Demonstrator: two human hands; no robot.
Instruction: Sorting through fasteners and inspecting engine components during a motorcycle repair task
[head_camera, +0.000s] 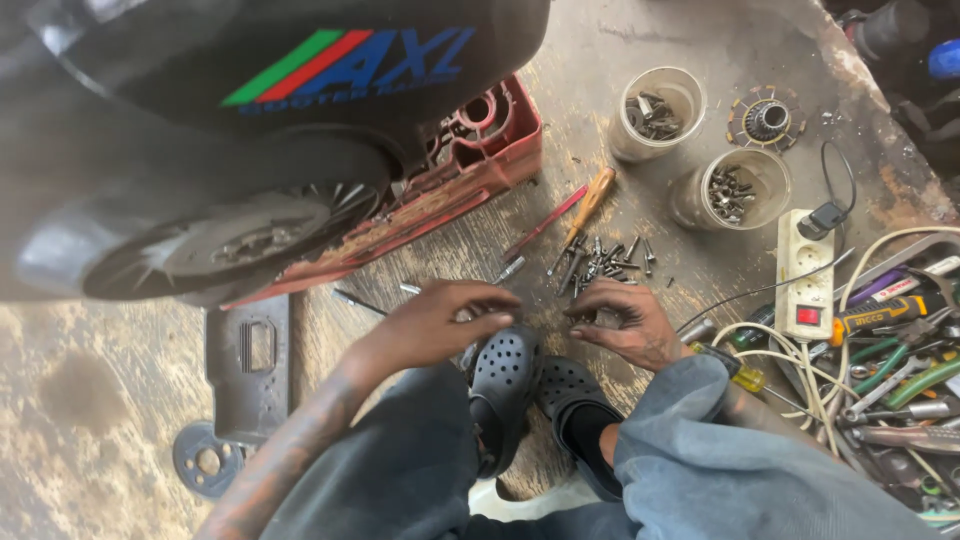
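black scooter body (250, 110) upper left, over red plastic case (480, 150) | two clear cups of bolts (655, 110) (735, 190) upper right | white power strip (806, 275) right | tangle of hand tools (900, 370) far right | orange-handled screwdriver (590, 200) centre | grey plate (250, 365) lower left

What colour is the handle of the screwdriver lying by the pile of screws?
Orange, on the screwdriver above the screws; head view.

A green, red and blue striped logo (345, 62) marks the black scooter body (150, 110).
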